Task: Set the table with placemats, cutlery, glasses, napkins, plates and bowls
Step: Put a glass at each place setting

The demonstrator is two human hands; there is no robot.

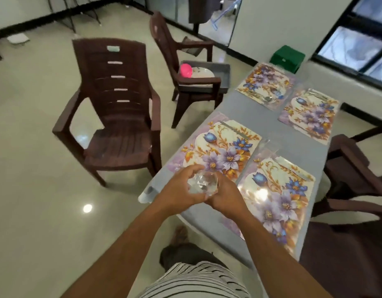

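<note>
Both hands, the left hand (181, 188) and right hand (225, 195), wrap around a clear glass (202, 182) above the near-left corner of the tabletop (269, 117), beside a floral placemat (216, 147). Likely light, slippery, breakable; best gripped round its sides.

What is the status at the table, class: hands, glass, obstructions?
Left hand and right hand both grip the clear drinking glass. Glass held above the near floral placemat, not set down. Nothing blocking.
</note>
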